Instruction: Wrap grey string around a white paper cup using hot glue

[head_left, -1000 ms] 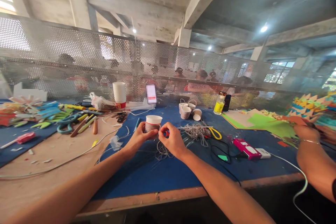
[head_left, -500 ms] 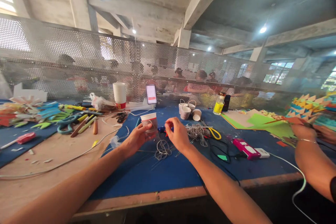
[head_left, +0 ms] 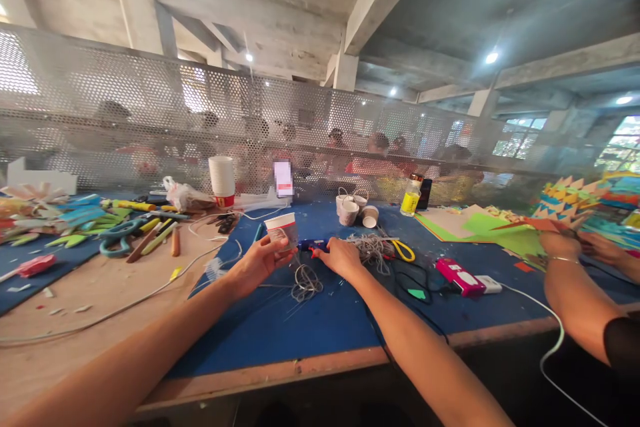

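Note:
My left hand (head_left: 263,265) is closed around a paper cup (head_left: 281,221), its lower part wrapped in grey cord and its white rim tilted upward. A loose coil of the same cord (head_left: 307,283) lies on the blue mat just below the cup. My right hand (head_left: 343,259) is wrapped around a blue glue gun (head_left: 311,244) with a red trigger, its nozzle end toward the cup. The gun's handle is hidden by my fingers. Behind my right hand lies a tangled heap of grey cord (head_left: 373,250), with yellow-handled scissors (head_left: 403,251) beside it.
Several cord-wrapped cups (head_left: 349,211) stand farther back. A cup stack (head_left: 221,177), a phone (head_left: 283,178) and a yellow-labelled bottle (head_left: 411,197) line the perforated screen (head_left: 310,107). Tools and teal scissors (head_left: 120,238) lie left; a pink power strip (head_left: 459,277) and another person's hands (head_left: 560,243) are right.
My right hand has come down from a pinch above the mat onto the glue gun and grasped it. The cup stays in my left hand. The view has shifted slightly.

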{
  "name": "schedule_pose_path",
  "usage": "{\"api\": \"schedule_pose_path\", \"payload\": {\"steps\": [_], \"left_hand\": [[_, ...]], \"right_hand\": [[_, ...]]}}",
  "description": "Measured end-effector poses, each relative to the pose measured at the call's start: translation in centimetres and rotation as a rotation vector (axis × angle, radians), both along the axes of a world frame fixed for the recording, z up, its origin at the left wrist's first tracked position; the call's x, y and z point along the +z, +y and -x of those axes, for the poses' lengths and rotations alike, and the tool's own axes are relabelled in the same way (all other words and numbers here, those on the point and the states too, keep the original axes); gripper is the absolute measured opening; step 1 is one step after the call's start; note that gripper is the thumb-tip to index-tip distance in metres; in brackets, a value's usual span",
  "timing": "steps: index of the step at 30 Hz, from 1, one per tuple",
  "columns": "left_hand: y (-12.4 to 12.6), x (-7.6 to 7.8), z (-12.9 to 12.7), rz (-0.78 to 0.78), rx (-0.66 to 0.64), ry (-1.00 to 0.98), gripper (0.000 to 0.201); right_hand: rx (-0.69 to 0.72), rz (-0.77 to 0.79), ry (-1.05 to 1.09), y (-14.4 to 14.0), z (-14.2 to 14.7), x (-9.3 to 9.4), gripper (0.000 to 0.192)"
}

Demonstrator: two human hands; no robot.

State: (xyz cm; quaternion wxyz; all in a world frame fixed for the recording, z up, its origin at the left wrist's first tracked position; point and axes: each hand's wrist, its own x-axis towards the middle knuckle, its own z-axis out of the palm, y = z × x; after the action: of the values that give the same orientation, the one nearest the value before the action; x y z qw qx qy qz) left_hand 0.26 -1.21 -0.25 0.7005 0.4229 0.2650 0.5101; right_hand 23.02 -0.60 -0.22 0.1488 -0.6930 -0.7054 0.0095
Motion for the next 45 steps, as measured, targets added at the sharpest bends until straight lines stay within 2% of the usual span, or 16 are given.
{"api": "schedule_pose_path", "payload": {"steps": [5, 9, 14, 19, 22, 27, 29, 36, 40, 45], "left_hand": [[-0.1, 0.0, -0.2, -0.02, 0.017, 0.038, 0.032], [-0.5, 0.3, -0.3, -0.059, 0.053, 0.073, 0.037], [-0.3, 0.3, -0.2, -0.059, 0.073, 0.088, 0.04], [0.2, -0.1, 0.1, -0.035, 0.081, 0.065, 0.041], [0.3, -0.2, 0.1, -0.029, 0.086, 0.065, 0.041], [0.4, -0.2, 0.2, -0.023, 0.101, 0.078, 0.043], [0.3, -0.1, 0.2, -0.013, 0.103, 0.072, 0.042], [0.1, 0.4, 0.3, 0.033, 0.089, 0.044, 0.039], [0.0, 0.5, 0.4, 0.038, 0.065, 0.014, 0.039], [-0.5, 1.2, 0.4, 0.054, 0.067, 0.006, 0.036]], "right_hand": [[0.003, 0.008, 0.05, 0.5, -0.2, -0.3, 0.039], [-0.045, -0.067, 0.123, 0.6, -0.1, -0.4, 0.035], [-0.083, -0.219, 0.343, 1.5, -0.3, -0.4, 0.027], [-0.038, -0.396, 0.656, 2.0, -0.6, -0.2, 0.027], [0.036, -0.498, 0.839, 1.5, -0.4, 0.6, 0.029], [0.3, -0.57, 1.076, -0.5, 0.9, 1.7, 0.033], [0.348, -0.562, 1.061, -1.0, 1.5, 1.8, 0.033], [0.306, -0.556, 0.915, -1.8, 2.5, 1.2, 0.04], [0.378, -0.512, 0.911, -2.6, 3.0, 1.3, 0.038], [0.469, -0.477, 0.759, -3.6, 3.2, 1.1, 0.032]]}}
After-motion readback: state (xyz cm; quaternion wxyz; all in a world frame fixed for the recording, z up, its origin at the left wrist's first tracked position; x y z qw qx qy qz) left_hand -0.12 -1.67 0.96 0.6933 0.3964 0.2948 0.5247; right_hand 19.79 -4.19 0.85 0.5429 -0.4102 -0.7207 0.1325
